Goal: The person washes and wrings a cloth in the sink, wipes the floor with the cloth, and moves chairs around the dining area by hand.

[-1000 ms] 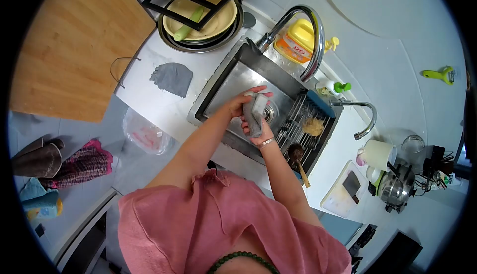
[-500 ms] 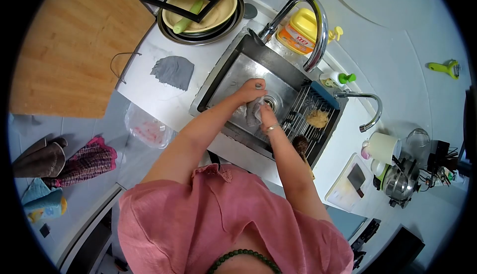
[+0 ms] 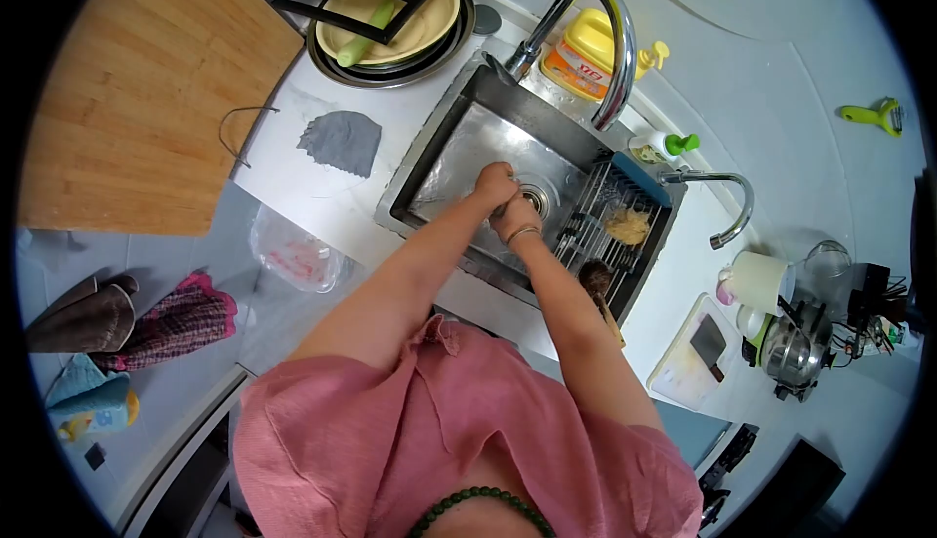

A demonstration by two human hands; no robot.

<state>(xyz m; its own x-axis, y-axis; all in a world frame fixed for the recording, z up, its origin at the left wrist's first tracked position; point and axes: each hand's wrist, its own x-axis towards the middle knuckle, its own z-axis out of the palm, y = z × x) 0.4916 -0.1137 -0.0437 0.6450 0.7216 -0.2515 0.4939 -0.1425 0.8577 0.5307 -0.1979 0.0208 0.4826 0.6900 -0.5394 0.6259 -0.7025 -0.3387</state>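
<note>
Over the stainless steel sink, my left hand and my right hand are closed and pressed against each other near the drain. Both grip a wet grey cloth, now almost wholly hidden inside the fists. A bracelet circles my right wrist. The tall chrome faucet arches over the back of the sink, above and right of my hands. Another grey cloth lies flat on the white counter left of the sink.
A drying rack over the sink's right side holds a tan scrubber and a brush. Behind stand a yellow detergent jug and a second faucet. A cleaver lies on a cutting board; stacked bowls stand left.
My hands have drawn closer together and tightened round the cloth. Its hanging part, visible before, is now gathered up and hidden. The view has shifted slightly.
</note>
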